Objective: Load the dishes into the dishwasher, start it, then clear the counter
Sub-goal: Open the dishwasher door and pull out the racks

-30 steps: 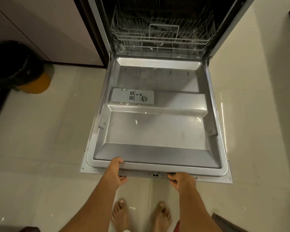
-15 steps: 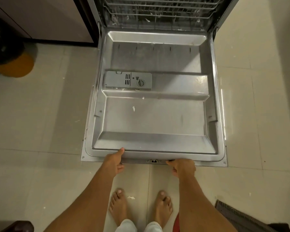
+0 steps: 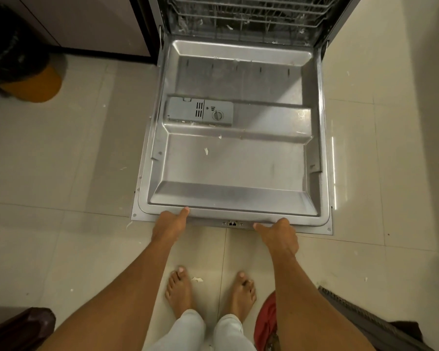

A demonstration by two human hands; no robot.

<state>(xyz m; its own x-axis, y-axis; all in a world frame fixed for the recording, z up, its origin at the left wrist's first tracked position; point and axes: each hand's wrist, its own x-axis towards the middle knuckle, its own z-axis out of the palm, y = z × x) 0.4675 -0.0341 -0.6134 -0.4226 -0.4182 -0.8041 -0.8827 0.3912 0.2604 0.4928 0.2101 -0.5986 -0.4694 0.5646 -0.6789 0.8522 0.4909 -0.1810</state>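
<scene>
The person is standing on two bare feet (image 3: 179,287) in pale, light-coloured trousers (image 3: 185,328) on a floor of glossy cream tiles (image 3: 61,173), with a small white scrap (image 3: 197,279) lying between the feet. A crumpled red cloth (image 3: 266,323) is lying just beside the right foot. A dark ribbed mat (image 3: 360,315) is running off toward the lower right corner. A dark brown glossy object (image 3: 20,325) is showing at the lower left, too cut off to identify. Both arms are reaching forward to the near edge of the wide, stainless-steel-lined dishwasher door (image 3: 238,168), which is lying folded down flat in front of the person. The left hand (image 3: 171,222) is gripping that edge near its left side, thumb lying over the rim and fingers tucked out of sight beneath it. The right hand (image 3: 280,234) is holding the same edge further right, thumb stretching leftward along the front and fingers curling under the lip. The small dark door latch (image 3: 232,223) is sitting between the two hands. Bits of white debris (image 3: 206,151) are clinging to the steel panel. Beyond them a grey rectangular plastic detergent dispenser (image 3: 199,111) with a round dial is sitting on the left half of the door. Past the hinge, a white wire lower rack (image 3: 246,19) is showing inside the dark tub. Far left, a bin with a black bag and orange base (image 3: 39,84) is standing before a pale cabinet panel (image 3: 91,24).
</scene>
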